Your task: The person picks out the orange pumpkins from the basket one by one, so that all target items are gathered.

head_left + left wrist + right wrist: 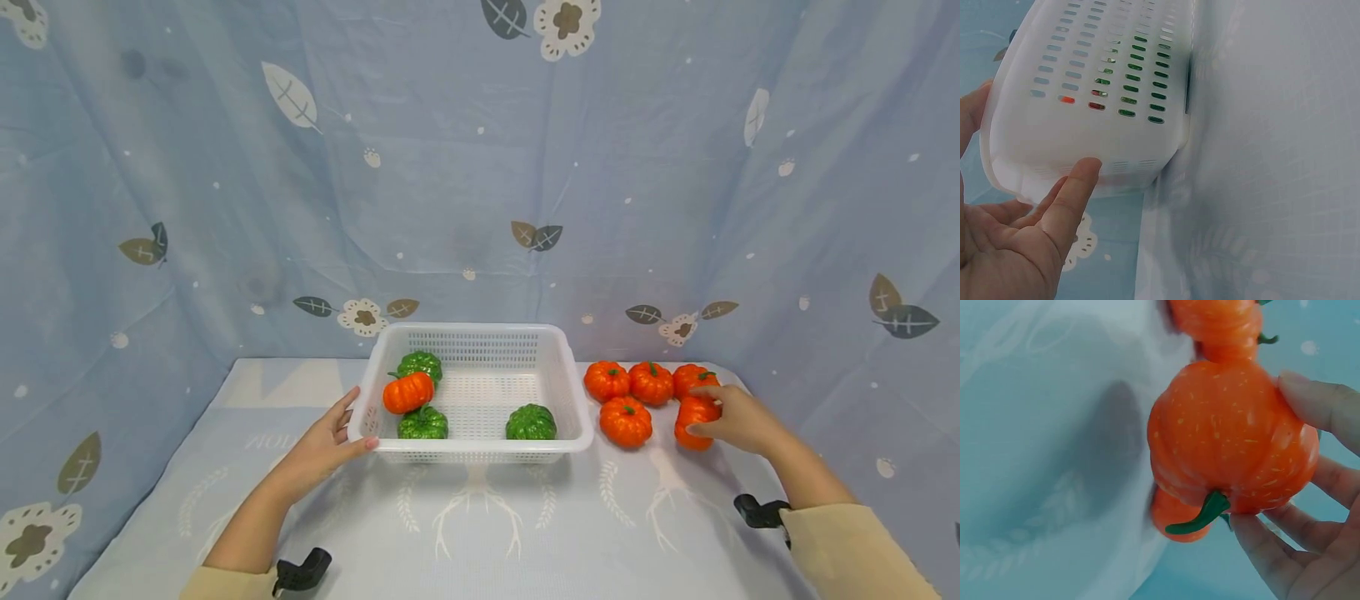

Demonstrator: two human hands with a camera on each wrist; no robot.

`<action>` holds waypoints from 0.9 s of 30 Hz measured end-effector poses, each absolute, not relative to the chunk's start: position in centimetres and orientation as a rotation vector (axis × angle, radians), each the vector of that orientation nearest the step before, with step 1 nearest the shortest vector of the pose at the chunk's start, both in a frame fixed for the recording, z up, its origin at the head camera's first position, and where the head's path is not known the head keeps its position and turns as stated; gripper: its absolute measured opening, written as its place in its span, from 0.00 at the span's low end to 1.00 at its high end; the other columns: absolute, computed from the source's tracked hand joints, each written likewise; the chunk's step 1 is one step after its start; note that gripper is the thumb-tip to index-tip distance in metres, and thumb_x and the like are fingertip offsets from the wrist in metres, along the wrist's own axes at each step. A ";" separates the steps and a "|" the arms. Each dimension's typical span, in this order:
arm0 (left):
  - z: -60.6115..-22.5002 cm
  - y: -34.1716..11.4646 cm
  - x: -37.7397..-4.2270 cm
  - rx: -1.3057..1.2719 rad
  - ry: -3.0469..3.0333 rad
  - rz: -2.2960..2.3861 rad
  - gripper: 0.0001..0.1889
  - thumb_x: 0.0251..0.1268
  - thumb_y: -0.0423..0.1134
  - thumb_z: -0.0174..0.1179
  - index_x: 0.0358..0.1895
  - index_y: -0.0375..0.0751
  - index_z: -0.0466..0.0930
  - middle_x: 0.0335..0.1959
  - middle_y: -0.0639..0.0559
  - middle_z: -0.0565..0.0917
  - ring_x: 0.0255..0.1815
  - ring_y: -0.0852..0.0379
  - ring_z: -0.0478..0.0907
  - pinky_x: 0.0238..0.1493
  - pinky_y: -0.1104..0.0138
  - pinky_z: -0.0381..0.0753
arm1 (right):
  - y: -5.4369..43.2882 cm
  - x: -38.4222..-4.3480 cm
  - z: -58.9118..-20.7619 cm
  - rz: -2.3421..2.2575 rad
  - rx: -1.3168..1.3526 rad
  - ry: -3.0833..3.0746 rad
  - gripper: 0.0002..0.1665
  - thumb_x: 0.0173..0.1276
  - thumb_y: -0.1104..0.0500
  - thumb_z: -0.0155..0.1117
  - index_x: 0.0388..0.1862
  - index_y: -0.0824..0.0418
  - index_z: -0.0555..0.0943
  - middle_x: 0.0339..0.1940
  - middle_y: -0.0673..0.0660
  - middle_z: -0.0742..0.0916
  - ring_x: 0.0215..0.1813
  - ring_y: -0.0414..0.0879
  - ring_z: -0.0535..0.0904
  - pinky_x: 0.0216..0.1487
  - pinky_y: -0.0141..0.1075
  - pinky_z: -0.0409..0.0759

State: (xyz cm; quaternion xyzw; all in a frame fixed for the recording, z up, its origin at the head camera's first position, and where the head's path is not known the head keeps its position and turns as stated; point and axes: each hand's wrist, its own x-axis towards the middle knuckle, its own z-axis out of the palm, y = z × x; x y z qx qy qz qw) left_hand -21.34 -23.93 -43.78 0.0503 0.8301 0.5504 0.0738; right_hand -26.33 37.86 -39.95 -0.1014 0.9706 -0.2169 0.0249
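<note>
My left hand [324,442] holds the left end of a white plastic basket [480,452], its thumb at the front rim and its fingers along the perforated end wall. In the left wrist view fingertips [1088,167] press the outside of that wall. Inside the basket lie an orange pumpkin [408,392], two green pumpkins [423,423] on the left and one green pumpkin [531,422] towards the right. At the right side, my right hand [742,419] grips another orange pumpkin [1229,434] between thumb and fingers; its green stem shows in the right wrist view.
Several orange pumpkins [626,422] sit close together right of the basket, near the table's back edge. The pale patterned cloth [480,542] covers the table. A blue printed curtain [450,167] hangs behind and along both sides.
</note>
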 end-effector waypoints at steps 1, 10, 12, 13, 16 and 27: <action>-43.8 -23.9 -21.4 0.150 2.490 1.655 0.56 0.62 0.48 0.71 0.83 0.50 0.36 0.78 0.32 0.55 0.74 0.35 0.63 0.64 0.45 0.73 | 37.9 -26.3 -40.0 -0.665 -0.287 2.991 0.43 0.56 0.51 0.79 0.61 0.78 0.74 0.54 0.77 0.81 0.53 0.72 0.77 0.52 0.64 0.77; -43.7 -24.0 -21.5 0.168 2.485 1.661 0.55 0.64 0.46 0.70 0.82 0.48 0.36 0.78 0.31 0.55 0.74 0.34 0.61 0.64 0.45 0.72 | 37.8 -26.6 -40.8 -0.630 -0.168 2.929 0.47 0.56 0.48 0.79 0.63 0.78 0.72 0.56 0.78 0.79 0.54 0.72 0.75 0.52 0.62 0.79; -43.8 -24.0 -21.4 0.167 2.486 1.659 0.55 0.63 0.47 0.70 0.82 0.49 0.36 0.78 0.31 0.54 0.74 0.34 0.61 0.64 0.45 0.72 | 37.7 -26.8 -41.1 -0.636 -0.217 2.949 0.47 0.55 0.48 0.79 0.62 0.78 0.73 0.56 0.77 0.80 0.56 0.72 0.74 0.55 0.65 0.75; -43.8 -24.0 -21.4 0.168 2.483 1.661 0.56 0.63 0.47 0.70 0.82 0.49 0.36 0.78 0.31 0.54 0.74 0.34 0.61 0.64 0.45 0.72 | 37.6 -26.9 -41.3 -0.644 -0.233 2.955 0.46 0.56 0.48 0.79 0.62 0.78 0.73 0.56 0.77 0.80 0.57 0.72 0.74 0.56 0.66 0.74; -43.9 -24.0 -21.4 0.165 2.477 1.670 0.56 0.62 0.48 0.71 0.83 0.49 0.36 0.78 0.31 0.55 0.74 0.34 0.61 0.64 0.46 0.73 | 37.3 -27.0 -41.7 -0.673 -0.255 2.967 0.46 0.56 0.48 0.79 0.63 0.77 0.73 0.57 0.76 0.79 0.58 0.72 0.74 0.58 0.67 0.72; -43.7 -24.0 -21.4 0.178 2.488 1.662 0.56 0.62 0.47 0.71 0.82 0.47 0.36 0.78 0.30 0.55 0.74 0.34 0.61 0.64 0.45 0.72 | 36.9 -27.0 -42.1 -0.755 -0.256 2.944 0.46 0.54 0.52 0.81 0.64 0.75 0.71 0.59 0.77 0.77 0.58 0.72 0.73 0.57 0.66 0.74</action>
